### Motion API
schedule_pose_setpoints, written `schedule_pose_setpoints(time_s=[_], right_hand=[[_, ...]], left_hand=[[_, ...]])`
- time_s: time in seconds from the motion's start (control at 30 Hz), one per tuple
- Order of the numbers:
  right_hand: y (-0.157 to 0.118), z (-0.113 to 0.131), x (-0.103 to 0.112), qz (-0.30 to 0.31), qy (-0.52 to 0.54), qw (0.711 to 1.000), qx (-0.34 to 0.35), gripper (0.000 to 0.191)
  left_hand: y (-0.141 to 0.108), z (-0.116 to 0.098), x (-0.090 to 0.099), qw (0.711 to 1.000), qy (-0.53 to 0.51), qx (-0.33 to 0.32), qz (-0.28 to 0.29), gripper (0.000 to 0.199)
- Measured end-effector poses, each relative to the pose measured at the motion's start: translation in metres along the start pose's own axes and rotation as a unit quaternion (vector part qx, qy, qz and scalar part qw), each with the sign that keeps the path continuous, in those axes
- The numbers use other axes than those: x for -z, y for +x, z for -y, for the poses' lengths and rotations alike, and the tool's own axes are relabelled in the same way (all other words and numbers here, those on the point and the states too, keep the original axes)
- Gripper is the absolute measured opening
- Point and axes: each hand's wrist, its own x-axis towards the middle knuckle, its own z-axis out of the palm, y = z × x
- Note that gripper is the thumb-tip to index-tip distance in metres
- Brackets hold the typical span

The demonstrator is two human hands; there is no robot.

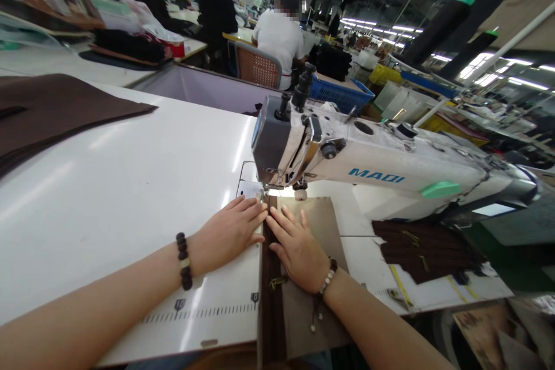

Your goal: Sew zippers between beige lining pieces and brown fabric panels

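A dark brown strip (pixel 272 300) with a metal zipper pull (pixel 277 283) lies along the edge of a tan fabric piece (pixel 323 217), running up to the needle area of a white sewing machine (pixel 373 156). My left hand (pixel 228 234) lies flat, its fingers spread on the white table by the strip, fingertips at the strip's left edge just below the presser foot. On the tan piece rests my right hand (pixel 299 248), palm down and fingers apart, with fingertips reaching the brown strip. Neither hand grips anything.
Brown fabric (pixel 56 110) covers the table's far left. Right of the machine bed lies a stack of brown strips with zipper pulls (pixel 420 248). A blue basket (pixel 340 92) and a seated person in white (pixel 280 40) are beyond the machine. Black thread cones (pixel 442 29) stand upper right.
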Motion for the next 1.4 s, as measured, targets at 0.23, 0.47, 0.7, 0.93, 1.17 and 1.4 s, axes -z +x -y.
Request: schedule_pose_setpoints(time_s=[0.23, 0.47, 0.7, 0.93, 1.17, 1.4], right_hand=[[0.008, -0.004, 0.000, 0.000, 0.001, 1.000, 0.003, 0.050], [0.011, -0.003, 0.001, -0.002, 0.001, 1.000, -0.006, 0.049], [0.012, -0.005, 0.003, -0.002, 0.015, 1.000, -0.013, 0.051], [0.012, -0.007, 0.004, -0.005, 0.060, 0.998, -0.021, 0.048], [0.011, -0.009, 0.001, -0.033, 0.078, 0.996, -0.006, 0.046], [0.013, -0.008, 0.001, -0.049, 0.073, 0.996, 0.012, 0.043]], left_hand=[[0.000, 0.004, -0.003, 1.000, -0.007, 0.015, -0.012, 0.040], [0.003, 0.007, -0.006, 1.000, -0.009, 0.010, -0.012, 0.039], [0.000, 0.002, 0.005, 0.999, 0.016, 0.015, 0.024, 0.038], [-0.056, -0.059, 0.028, 0.991, -0.102, -0.082, 0.022, 0.023], [-0.061, -0.095, 0.033, 0.987, -0.124, -0.091, -0.049, 0.036], [-0.067, -0.092, 0.028, 0.981, -0.153, -0.101, -0.066, 0.024]])
